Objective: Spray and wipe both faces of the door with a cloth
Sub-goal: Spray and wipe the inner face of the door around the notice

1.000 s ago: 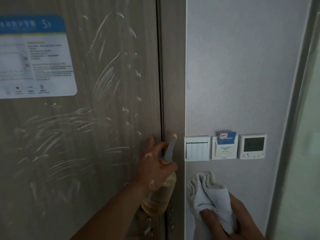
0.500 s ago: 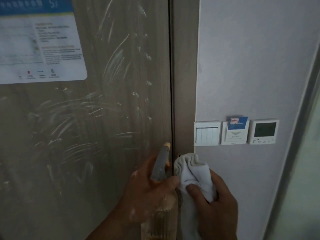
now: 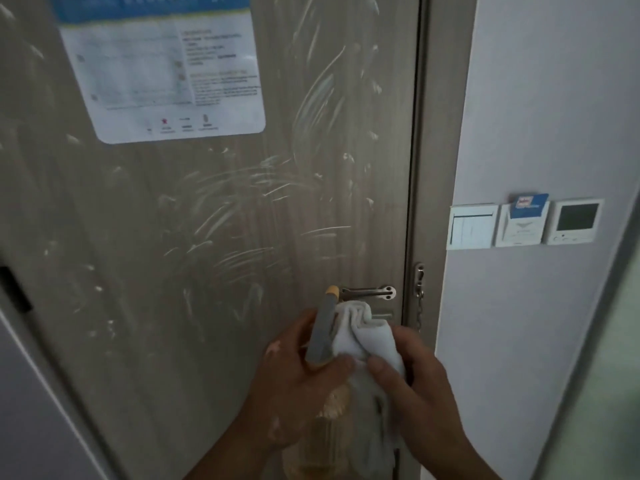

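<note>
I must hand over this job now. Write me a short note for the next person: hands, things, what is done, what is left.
Left hand grips the spray bottle, nozzle up.
Right hand holds the white cloth bunched beside it. Both are low at the lock edge of the door.
Done: this face is sprayed; white streaks cover it.
Left: wipe the streaks off, then do the other face, which is not in view.

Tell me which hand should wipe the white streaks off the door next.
Probably right. The right hand holds the cloth near the streaked door; the left hand grips the spray bottle.
</note>
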{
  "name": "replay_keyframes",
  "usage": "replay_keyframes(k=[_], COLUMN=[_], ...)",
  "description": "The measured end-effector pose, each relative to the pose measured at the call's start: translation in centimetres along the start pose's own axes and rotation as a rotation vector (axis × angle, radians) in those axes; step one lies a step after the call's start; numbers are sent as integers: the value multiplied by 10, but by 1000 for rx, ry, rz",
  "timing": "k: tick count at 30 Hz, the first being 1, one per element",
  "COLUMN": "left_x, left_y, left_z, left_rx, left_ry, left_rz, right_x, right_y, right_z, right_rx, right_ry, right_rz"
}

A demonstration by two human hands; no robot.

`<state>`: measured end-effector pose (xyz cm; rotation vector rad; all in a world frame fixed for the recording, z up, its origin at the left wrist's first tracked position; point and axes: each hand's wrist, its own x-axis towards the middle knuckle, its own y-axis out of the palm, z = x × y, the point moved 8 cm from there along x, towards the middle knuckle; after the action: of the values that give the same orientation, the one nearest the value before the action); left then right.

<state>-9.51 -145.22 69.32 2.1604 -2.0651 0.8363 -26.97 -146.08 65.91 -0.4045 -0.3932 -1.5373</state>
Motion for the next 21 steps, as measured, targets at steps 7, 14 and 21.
replay_keyframes(k=[7, 14, 21], left_x=[-19, -43, -75], left_y=[-71, -129, -156], left_z=[17, 49, 55], left_rx=[-59, 46, -63], left_ry=[-27, -121, -110], left_rz=[20, -18, -6], right_x=[-22, -39, -47], right_y=[37, 63, 76], right_z=[28, 28, 8], right_rx=[-57, -262, -284], right_ry=[98, 94, 140], right_rz=[-55, -201, -289])
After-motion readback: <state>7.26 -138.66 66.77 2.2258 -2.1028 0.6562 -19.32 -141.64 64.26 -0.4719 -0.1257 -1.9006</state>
